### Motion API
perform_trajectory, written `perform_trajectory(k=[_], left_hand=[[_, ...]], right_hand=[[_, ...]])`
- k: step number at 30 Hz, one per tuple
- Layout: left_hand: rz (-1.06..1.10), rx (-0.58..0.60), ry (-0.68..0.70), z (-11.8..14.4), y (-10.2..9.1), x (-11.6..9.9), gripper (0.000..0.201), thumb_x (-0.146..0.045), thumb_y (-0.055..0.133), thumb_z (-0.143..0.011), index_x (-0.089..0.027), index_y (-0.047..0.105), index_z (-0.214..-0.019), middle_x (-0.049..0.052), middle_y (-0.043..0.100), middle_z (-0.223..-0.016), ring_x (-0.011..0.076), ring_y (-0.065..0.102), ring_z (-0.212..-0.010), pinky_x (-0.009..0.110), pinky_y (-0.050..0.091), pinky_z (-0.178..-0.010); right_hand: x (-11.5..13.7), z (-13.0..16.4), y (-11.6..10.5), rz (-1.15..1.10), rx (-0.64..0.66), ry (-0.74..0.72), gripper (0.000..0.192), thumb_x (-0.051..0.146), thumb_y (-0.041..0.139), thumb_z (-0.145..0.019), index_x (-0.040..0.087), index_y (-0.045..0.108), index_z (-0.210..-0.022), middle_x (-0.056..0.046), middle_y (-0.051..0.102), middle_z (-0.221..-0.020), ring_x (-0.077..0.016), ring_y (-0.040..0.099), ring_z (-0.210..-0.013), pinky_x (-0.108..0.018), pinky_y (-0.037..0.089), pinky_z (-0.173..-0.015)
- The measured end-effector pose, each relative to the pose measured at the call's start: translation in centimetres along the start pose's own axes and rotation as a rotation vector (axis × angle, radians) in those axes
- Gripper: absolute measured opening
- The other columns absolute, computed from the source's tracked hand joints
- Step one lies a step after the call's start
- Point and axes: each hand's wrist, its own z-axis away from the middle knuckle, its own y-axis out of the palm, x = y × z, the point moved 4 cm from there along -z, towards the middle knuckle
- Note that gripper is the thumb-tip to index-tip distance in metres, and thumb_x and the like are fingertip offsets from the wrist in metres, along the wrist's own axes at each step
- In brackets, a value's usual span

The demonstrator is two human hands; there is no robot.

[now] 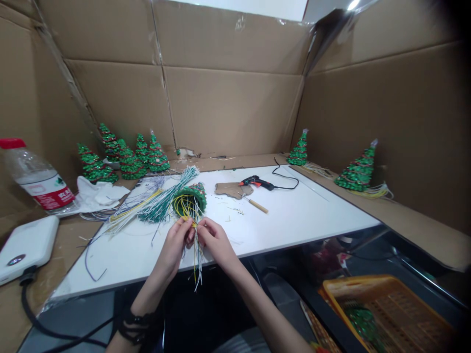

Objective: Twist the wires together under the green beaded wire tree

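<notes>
A small green Christmas tree (200,196) lies on its side on the white board, its hollow base turned toward me. Yellow and white wires (197,255) come out of that base, and their loose ends hang past the board's front edge. My left hand (180,233) pinches the wires just below the base. Close beside it, my right hand (211,235) also has its fingers closed on the wires. To the left of the tree rests a bundle of green and white wires (169,198), with yellow and purple strands next to it.
A black glue gun (261,183) lies on a torn cardboard piece (224,189), near a wooden-handled awl (258,206). Finished-looking trees (128,159) stand back left, and two more at right. A bottle (40,184), a white power bank (29,247) and a yellow basket (353,280) flank the board.
</notes>
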Motion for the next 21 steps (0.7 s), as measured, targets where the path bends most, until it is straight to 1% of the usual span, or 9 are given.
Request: perform_trajectory(k=[9, 17, 21], left_hand=[[0.026, 0.045, -0.023, -0.31, -0.15, 0.34, 0.031, -0.039, 0.066, -0.07, -0.019, 0.043, -0.067, -0.009, 0.037, -0.049, 0.0052, 0.028, -0.042, 0.019, 0.023, -0.042], [-0.021, 0.056, -0.001, -0.3, -0.13, 0.3, 0.03, -0.041, 0.065, -0.071, -0.018, 0.045, -0.069, -0.009, 0.037, -0.048, 0.0054, 0.029, -0.041, 0.019, 0.023, -0.041], [-0.052, 0.053, 0.007, -0.31, -0.08, 0.27, 0.03, -0.042, 0.065, -0.07, -0.018, 0.046, -0.069, -0.009, 0.038, -0.045, 0.0057, 0.03, -0.04, 0.019, 0.023, -0.041]], right_hand=[[-0.1, -0.01, 0.03, -0.006, -0.009, 0.008, 0.018, 0.03, 0.047, -0.079, 0.019, 0.044, -0.065, 0.007, 0.038, -0.051, -0.0087, 0.034, -0.047, -0.021, 0.028, -0.048], [-0.2, 0.03, -0.18, 0.01, -0.026, 0.006, 0.018, 0.029, 0.047, -0.079, 0.019, 0.042, -0.064, 0.007, 0.036, -0.051, -0.0089, 0.033, -0.047, -0.021, 0.028, -0.049], [-0.26, 0.0, -0.24, 0.021, -0.025, 0.002, 0.019, 0.03, 0.046, -0.079, 0.019, 0.042, -0.064, 0.007, 0.038, -0.052, -0.009, 0.033, -0.048, -0.021, 0.028, -0.049]])
